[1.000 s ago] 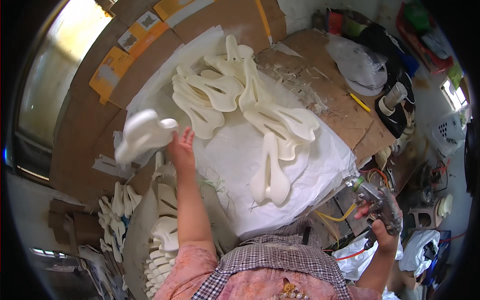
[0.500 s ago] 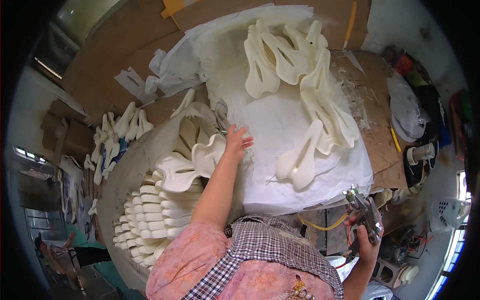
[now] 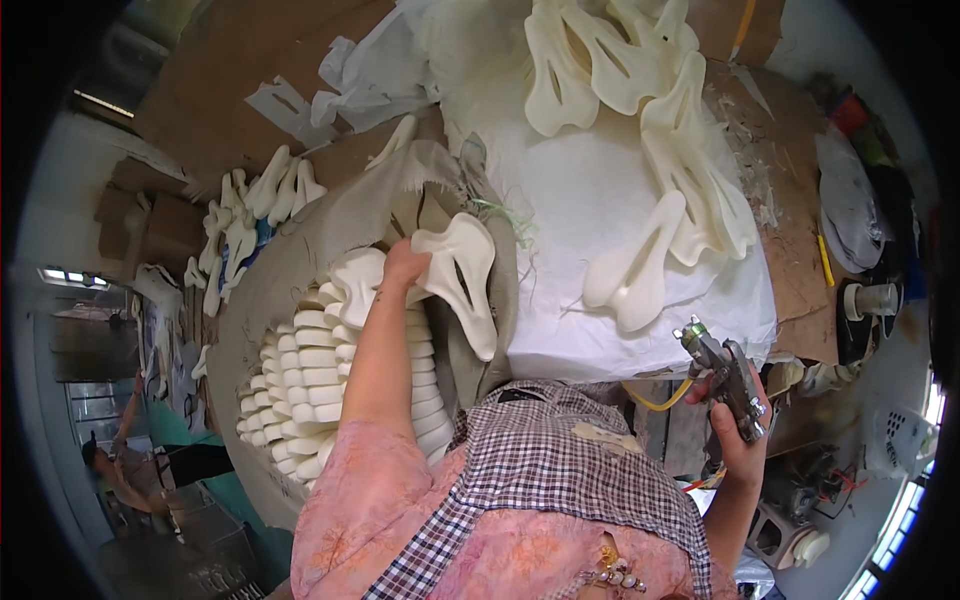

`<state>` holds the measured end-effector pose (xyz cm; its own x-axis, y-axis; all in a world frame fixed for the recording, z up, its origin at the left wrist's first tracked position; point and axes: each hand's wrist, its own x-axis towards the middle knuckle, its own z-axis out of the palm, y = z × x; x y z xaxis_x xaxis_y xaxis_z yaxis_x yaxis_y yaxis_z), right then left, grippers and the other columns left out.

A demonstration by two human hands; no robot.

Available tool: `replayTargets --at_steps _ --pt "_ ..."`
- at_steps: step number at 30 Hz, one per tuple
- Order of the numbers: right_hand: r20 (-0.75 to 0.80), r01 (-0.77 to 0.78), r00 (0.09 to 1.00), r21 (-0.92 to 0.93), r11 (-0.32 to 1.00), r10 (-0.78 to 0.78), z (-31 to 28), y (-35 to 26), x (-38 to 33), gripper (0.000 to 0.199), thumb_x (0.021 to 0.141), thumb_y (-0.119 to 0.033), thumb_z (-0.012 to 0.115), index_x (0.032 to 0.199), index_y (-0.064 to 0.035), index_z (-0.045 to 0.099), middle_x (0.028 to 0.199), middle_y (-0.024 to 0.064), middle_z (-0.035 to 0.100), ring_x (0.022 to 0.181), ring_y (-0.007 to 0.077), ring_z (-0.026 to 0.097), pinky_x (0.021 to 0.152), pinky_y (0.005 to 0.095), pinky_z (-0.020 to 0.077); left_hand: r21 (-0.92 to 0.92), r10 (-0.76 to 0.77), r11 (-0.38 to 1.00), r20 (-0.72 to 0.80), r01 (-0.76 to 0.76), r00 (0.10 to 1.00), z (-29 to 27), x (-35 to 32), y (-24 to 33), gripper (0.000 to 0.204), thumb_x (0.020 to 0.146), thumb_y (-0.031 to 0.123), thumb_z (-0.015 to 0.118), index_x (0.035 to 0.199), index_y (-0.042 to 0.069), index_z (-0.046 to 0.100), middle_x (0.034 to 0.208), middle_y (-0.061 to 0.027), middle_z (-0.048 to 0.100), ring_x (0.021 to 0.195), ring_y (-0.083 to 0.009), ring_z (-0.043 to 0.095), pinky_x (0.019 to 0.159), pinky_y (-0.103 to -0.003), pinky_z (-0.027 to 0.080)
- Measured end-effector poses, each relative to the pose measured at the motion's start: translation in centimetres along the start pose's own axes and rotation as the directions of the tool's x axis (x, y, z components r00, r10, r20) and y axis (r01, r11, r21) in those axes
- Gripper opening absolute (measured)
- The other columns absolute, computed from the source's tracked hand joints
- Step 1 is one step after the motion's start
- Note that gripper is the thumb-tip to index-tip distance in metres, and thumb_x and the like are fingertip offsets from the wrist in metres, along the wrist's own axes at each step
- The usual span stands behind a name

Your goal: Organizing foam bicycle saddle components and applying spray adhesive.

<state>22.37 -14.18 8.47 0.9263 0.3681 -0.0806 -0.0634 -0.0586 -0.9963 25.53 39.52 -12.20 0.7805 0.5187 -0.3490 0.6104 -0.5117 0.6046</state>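
Closest in, the right hand (image 3: pixel 745 450) has its fingers wrapped round one metal spray gun (image 3: pixel 730 385), a yellow hose (image 3: pixel 655 402) nearby. The left hand (image 3: pixel 405 265) has its fingers closed on the edge of one cream slotted pad (image 3: pixel 481 262), over a grey cloth sack (image 3: pixel 290 260) whose frayed rim stands between pad and desk (image 3: pixel 800 310). Stacked cream pieces (image 3: pixel 320 375) inside are too many to count. On the white sheet (image 3: pixel 570 200), one slotted piece (image 3: pixel 645 285) lies nearest; those beyond overlap uncountably. Farther off: one yellow stick (image 3: pixel 826 261), a white perforated container (image 3: pixel 897 440) with dark lettering, one other person (image 3: pixel 130 475).
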Motion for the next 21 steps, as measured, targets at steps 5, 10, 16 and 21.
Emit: replayTargets --at_steps 5,10,16,21 --pt "0.139 0.021 0.99 -0.054 0.998 -0.014 -1.0 -1.3 0.5 0.067 0.081 -0.034 0.069 0.129 0.004 0.042 0.093 0.0092 0.061 0.085 0.0179 0.059 0.079 0.0309 0.0456 -0.404 0.075 0.897 -0.258 -0.178 0.963 -2.8 -2.7 7.1 0.036 0.075 0.01 0.069 0.109 0.0 0.063 0.085 -0.0065 0.066 0.07 -0.0135 0.061 0.057 -0.03 0.051" --pt "0.279 0.103 0.959 -0.19 0.976 -0.047 -2.8 -3.1 0.5 0.054 0.075 -0.015 0.073 0.122 0.0025 0.05 0.092 0.0085 0.061 0.077 0.0142 0.06 0.071 0.027 0.0477 -0.609 0.136 0.709 -0.377 -0.356 0.916 -3.9 -2.1 14.7 0.032 0.078 0.007 0.068 0.11 0.003 0.064 0.083 -0.0025 0.065 0.063 -0.0093 0.059 0.047 -0.024 0.047" --pt "0.069 0.103 0.992 -0.01 0.995 -0.102 -4.6 -4.1 -1.0 0.062 0.076 -0.023 0.074 0.125 0.0033 0.046 0.092 0.0109 0.061 0.079 0.0184 0.06 0.072 0.0306 0.0479 -0.682 -0.054 0.656 -0.469 -0.323 0.882 -6.5 -1.0 15.8 0.028 0.08 0.013 0.068 0.106 0.003 0.062 0.081 -0.002 0.063 0.063 -0.0128 0.06 0.05 -0.027 0.051" --pt "-0.103 0.156 0.981 -0.074 0.985 -0.163 -6.6 -3.9 -3.0 0.069 0.078 -0.032 0.073 0.128 0.0048 0.043 0.093 0.0114 0.061 0.082 0.0189 0.06 0.076 0.0318 0.0471 -0.917 -0.127 -0.073 -0.382 -0.392 0.916 -7.6 -1.7 14.0 0.026 0.085 0.027 0.067 0.099 0.006 0.058 0.085 -0.0045 0.061 0.076 -0.0188 0.059 0.066 -0.031 0.052"
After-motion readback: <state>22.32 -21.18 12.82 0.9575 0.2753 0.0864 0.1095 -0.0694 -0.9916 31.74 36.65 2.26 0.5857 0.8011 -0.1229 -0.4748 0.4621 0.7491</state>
